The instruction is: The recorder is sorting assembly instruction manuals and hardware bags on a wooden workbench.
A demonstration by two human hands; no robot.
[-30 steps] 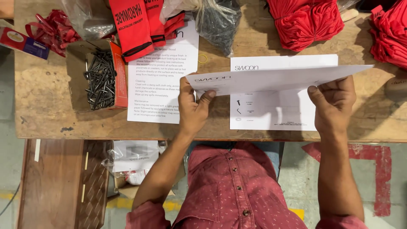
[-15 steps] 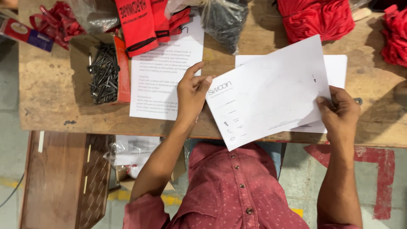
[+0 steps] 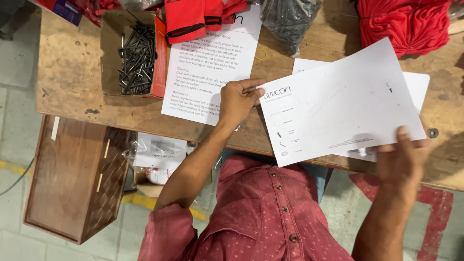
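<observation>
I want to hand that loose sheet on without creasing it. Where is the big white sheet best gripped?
By its two opposite edges, as the left hand and right hand hold the big white sheet now: it is thin, wide and lifted off the wooden table.

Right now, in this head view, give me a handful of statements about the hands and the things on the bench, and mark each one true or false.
1. Both hands hold the white instruction sheet. True: left hand at one edge, right hand at the other.
2. The cardboard box holds red cloth. False: it holds dark screws.
3. A second printed sheet lies flat on the wooden bench. True.
4. The held sheet is folded in half. False: it is open and flat.
5. The yellow rubber band sits on the left wrist. False: it lies on the bench.
</observation>
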